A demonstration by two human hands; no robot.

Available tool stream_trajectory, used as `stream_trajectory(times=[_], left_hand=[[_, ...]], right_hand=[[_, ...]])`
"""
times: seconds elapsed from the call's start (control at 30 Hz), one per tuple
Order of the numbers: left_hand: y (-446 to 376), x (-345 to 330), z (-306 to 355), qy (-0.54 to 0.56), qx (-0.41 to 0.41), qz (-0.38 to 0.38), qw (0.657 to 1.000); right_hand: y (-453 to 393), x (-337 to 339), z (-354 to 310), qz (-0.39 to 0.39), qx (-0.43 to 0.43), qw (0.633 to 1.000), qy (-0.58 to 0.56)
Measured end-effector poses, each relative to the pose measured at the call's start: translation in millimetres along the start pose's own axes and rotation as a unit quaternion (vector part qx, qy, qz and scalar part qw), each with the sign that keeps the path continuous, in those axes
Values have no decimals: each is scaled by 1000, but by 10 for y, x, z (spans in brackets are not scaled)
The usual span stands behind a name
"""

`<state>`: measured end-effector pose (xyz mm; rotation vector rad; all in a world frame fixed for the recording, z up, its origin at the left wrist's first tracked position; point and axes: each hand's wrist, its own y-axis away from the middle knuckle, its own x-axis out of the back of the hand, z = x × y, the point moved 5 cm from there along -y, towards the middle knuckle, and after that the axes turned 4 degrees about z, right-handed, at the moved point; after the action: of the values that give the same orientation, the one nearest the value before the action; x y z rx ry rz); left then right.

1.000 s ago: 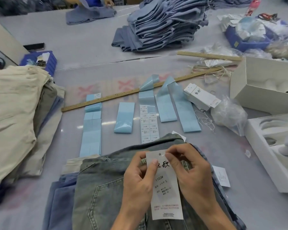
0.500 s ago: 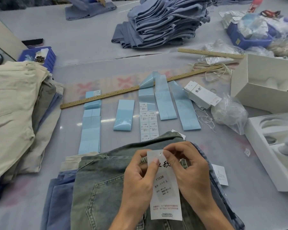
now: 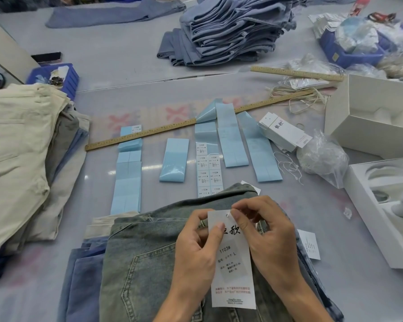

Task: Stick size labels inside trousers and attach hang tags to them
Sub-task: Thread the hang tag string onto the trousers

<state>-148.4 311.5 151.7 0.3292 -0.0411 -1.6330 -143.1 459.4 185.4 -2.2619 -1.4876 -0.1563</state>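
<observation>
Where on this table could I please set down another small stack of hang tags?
Bare table lies between the blue bin and the folded jeans stack; another patch sits right of the worked jeans, before the white box. The label strips area is crowded.

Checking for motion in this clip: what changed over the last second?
Little. Both hands kept hold of the hang tag on the jeans; the right hand moved its pinch up to the tag's hole, where something small and white now shows. The left hand pinches the left edge as before. Label strips and ruler unmoved.
</observation>
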Motion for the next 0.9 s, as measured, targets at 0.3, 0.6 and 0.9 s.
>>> stream_trajectory(times=[0.3, 0.6, 0.9], left_hand=[[11, 9, 23, 12, -19, -1, 1000], [-64, 89, 47, 95, 18, 7, 995], [-104, 96, -32, 117, 102, 10, 988]], right_hand=[[121, 28, -13, -14, 87, 993, 77], [164, 19, -125, 11, 96, 994, 54], [202, -42, -118, 7, 123, 990, 61]])
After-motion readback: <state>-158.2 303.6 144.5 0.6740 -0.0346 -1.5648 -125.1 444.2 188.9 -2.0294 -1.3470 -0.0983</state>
